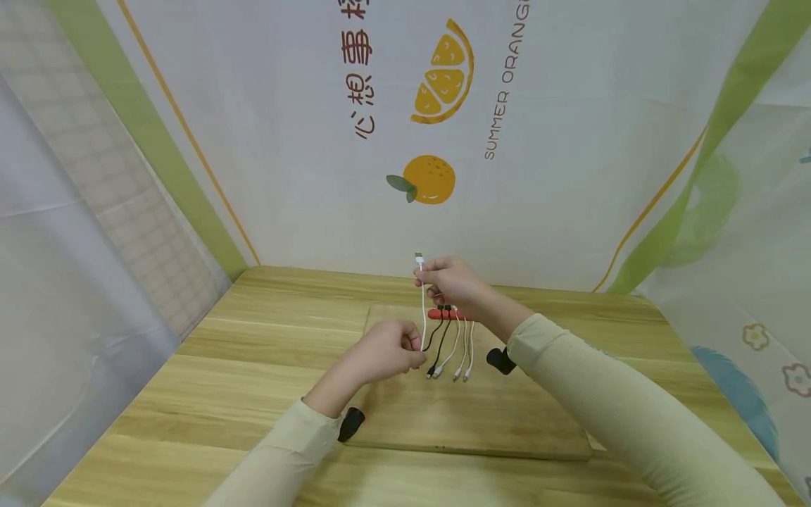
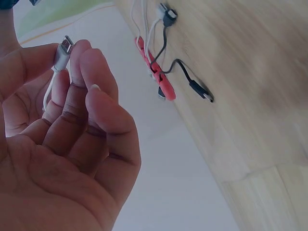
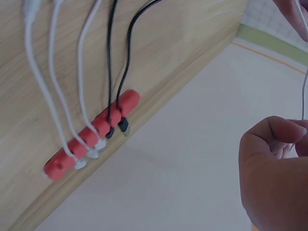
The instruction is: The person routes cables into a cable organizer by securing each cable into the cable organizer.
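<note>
A short white USB cable (image 1: 424,306) is stretched nearly upright between the two hands. My right hand (image 1: 457,285) pinches its upper end just below the metal-tipped USB plug (image 1: 419,259). Lower down, my left hand (image 1: 388,350) pinches the small connector (image 2: 62,57) at the other end between thumb and fingertips. Behind the hands, a red cable holder (image 3: 91,136) lies along the far edge of a wooden board. Black cables (image 3: 109,57) and white cables (image 3: 53,72) sit in its slots, their loose ends trailing toward me.
The wooden board (image 1: 494,426) lies on a wood-grain table (image 1: 209,394). One black object (image 1: 351,424) is at its left front corner, another (image 1: 500,360) beside the right forearm. A white printed cloth (image 1: 545,211) hangs behind the table.
</note>
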{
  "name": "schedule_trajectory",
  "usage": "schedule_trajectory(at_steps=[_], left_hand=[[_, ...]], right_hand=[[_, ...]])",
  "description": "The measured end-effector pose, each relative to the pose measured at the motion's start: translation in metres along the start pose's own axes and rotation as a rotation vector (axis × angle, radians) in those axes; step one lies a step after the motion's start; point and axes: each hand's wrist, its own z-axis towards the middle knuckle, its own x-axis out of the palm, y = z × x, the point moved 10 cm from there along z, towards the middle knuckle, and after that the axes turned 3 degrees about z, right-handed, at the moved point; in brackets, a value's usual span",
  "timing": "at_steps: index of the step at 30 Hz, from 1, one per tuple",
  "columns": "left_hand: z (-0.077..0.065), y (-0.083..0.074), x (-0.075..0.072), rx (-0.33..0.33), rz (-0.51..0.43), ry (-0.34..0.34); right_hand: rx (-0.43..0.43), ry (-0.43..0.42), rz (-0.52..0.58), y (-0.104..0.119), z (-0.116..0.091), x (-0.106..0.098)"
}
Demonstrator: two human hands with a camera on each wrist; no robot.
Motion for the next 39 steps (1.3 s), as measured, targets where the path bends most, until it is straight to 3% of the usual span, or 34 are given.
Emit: schedule_trajectory(at_steps=[9, 15, 26, 33, 39], left_hand=[[0.013, -0.007, 0.014, 0.007, -0.048, 0.019], [0.024, -0.013, 0.022, 0.009, -0.017, 0.017], [0.042, -0.018, 0.042, -0.035, -0.004, 0.013], [0.053, -0.015, 0.054, -0.077, 0.06, -0.011], [0.061, -0.012, 0.07, -0.124, 0.133, 0.012]], right_hand=[[-0.004, -0.044, 0.008, -0.007, 0.003, -0.029], [0.014, -0.082, 0.001, -0.016, 0.004, -0.053], [0.02, -0.084, 0.008, -0.033, 0.01, -0.068], [0.06, -0.049, -0.009, -0.046, 0.009, -0.076], [0.126, -0.01, -0.06, -0.065, 0.009, -0.086]])
